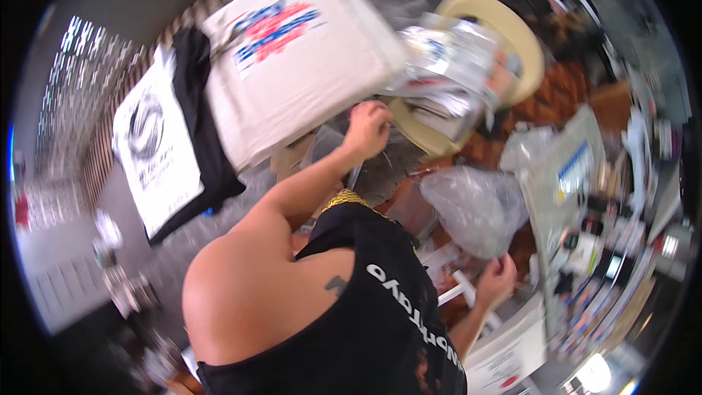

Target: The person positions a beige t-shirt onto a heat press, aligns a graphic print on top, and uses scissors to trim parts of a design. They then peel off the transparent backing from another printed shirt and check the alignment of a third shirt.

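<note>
My left hand (pixel 370 127) is at the near edge of a thick, flat cream fabric piece (pixel 307 82) with a red and blue print. Its fingers are curled, and blur hides whether they grip the fabric. Low on the right, my right hand (pixel 496 282) has its fingers at the end of a puffed-out clear plastic bag (pixel 474 211) and appears to pinch it. Left of the cream fabric lie a white printed cloth (pixel 156 148) and a black cloth (pixel 211 137).
Plastic-wrapped packages (pixel 447 66) are piled on a cream plastic chair (pixel 529 57). A large pale sack (pixel 570 164) with a blue label stands at the right, beside cluttered goods (pixel 598 269). White printed material (pixel 507 354) lies low on the right. Brown patterned flooring (pixel 565 90) shows between things.
</note>
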Demonstrator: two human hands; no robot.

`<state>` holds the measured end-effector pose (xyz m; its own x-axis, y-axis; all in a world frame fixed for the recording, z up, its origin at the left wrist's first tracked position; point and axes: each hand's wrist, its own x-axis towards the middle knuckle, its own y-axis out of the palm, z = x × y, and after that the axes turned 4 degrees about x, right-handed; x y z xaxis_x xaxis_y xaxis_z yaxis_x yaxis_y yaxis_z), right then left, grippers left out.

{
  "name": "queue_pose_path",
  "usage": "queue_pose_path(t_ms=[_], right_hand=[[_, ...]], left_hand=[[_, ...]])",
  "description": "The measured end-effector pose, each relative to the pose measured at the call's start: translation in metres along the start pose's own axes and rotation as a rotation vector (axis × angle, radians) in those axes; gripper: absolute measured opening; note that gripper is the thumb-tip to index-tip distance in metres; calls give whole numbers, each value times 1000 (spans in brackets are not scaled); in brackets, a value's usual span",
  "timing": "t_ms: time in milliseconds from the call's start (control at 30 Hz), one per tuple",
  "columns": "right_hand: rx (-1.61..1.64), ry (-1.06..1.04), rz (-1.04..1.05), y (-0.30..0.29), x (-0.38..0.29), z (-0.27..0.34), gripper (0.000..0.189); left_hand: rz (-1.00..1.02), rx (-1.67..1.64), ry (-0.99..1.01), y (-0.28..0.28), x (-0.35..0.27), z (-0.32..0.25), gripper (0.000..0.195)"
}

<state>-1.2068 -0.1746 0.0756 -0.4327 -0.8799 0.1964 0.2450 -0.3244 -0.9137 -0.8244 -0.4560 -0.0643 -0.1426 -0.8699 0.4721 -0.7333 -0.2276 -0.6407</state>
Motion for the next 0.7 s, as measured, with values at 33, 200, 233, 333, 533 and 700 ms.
queue_pose_path(t_ms=[33,200,233,333,533,700], right_hand=[[144,-170,104,45,51,56,28],[526,-882,506,231,129,359,20],[503,-935,583,259,125,411,19],[265,-1256,717,333,105,532,15],[138,-1973,489,391,78,621,15],[162,-1934,543,387,75,643,22]], left_hand=[[-101,55,-150,-42,6,39,24],[-54,788,-714,-205,-69,170,64],[66,781,-794,-212,-88,176,69],[97,658,-880,-200,-121,169,77],[-26,560,-906,-192,-114,136,78],[35,540,-941,-209,-101,133,79]])
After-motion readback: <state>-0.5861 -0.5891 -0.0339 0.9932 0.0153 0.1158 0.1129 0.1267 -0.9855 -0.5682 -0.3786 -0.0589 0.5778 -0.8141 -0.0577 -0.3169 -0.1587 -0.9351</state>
